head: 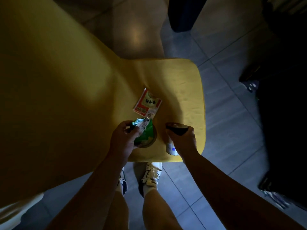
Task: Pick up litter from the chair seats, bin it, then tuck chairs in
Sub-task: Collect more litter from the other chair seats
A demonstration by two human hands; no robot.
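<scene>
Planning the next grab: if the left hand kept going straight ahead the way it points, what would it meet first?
Probably the red-and-white wrapper lying on the yellow seat, just beyond the left hand, which already grips a green packet. Its height above the seat is unclear.

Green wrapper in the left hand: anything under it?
Yes. A round cup-like container sits under the green wrapper on the yellow seat. Only its right rim shows. The wrapper and left hand hide the rest, including any contents.
</scene>
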